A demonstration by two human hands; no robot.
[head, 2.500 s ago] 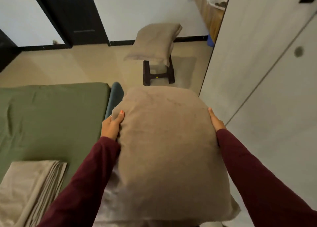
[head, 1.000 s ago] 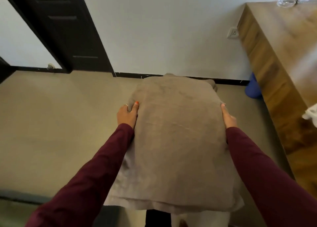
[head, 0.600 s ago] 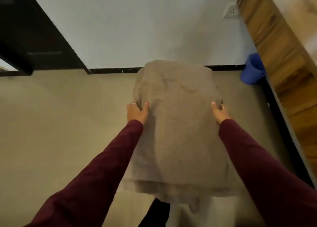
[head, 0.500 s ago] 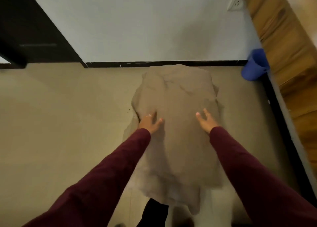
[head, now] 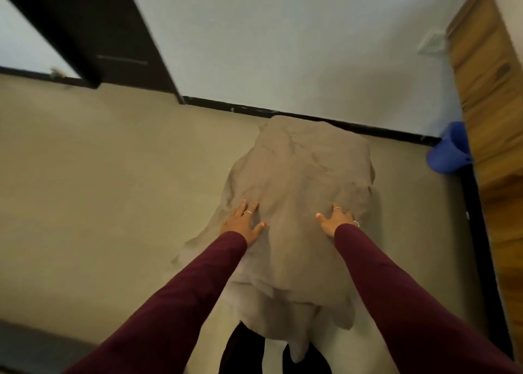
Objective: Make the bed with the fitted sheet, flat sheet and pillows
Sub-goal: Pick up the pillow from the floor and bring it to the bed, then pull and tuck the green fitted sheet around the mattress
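A taupe pillow [head: 300, 175] lies on top of a pile over a dark stool, whose legs [head: 240, 351] show below the hanging fabric. A second pillow's edges stick out underneath. My left hand [head: 243, 222] rests flat on the pillow's left side with fingers spread. My right hand [head: 336, 220] lies flat on its right side, fingers straight. Neither hand grips the fabric. The bed and sheets are out of view.
A beige floor surrounds the stool. A white wall with black skirting [head: 311, 117] runs behind it. A dark door [head: 93, 34] stands at the upper left. A blue bin [head: 450, 148] sits beside a wooden cabinet [head: 492, 96] at the right.
I carried the pillow from beside the bed to the stool and set it on the other pillow. My hands left its sides and now lie flat on top.
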